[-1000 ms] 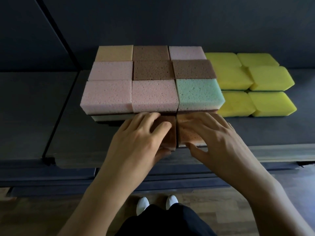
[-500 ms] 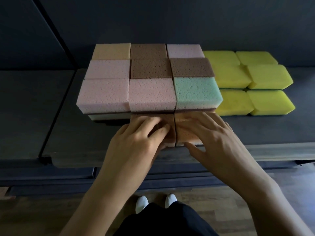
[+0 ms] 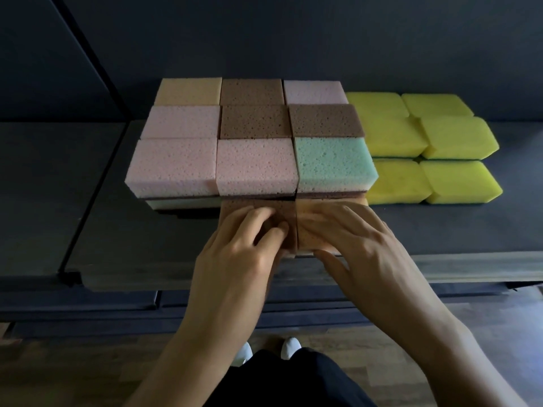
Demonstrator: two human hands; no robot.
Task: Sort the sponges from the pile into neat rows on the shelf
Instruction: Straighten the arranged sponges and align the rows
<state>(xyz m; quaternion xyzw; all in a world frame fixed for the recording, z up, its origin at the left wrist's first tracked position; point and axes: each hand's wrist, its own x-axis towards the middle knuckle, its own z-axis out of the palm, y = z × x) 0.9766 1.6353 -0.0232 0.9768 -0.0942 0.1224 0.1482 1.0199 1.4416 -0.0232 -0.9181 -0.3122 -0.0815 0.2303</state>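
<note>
A block of stacked sponges in neat rows stands on the dark shelf (image 3: pixel 132 245), with pink sponges (image 3: pixel 173 163), brown ones (image 3: pixel 255 121), a tan one (image 3: pixel 188 91) and a green sponge (image 3: pixel 332 160) on top. In front of it, two sponges lie side by side at the shelf's front edge. My left hand (image 3: pixel 238 259) rests on the brown sponge (image 3: pixel 283 210), fingers on top, thumb at its front. My right hand (image 3: pixel 361 254) holds the orange sponge (image 3: pixel 305 239) the same way. Both sponges touch the stack's front face.
Several yellow sponges (image 3: pixel 458 180) lie in two rows right of the stack. A dark wall rises behind the shelf, and a slanted black strut (image 3: pixel 88 48) runs at the left. A lower shelf and wooden floor show below, with my white shoes (image 3: pixel 289 346).
Both hands have slid the brown and orange sponges slightly back, closer under the front of the stack. The hold on them is unchanged.
</note>
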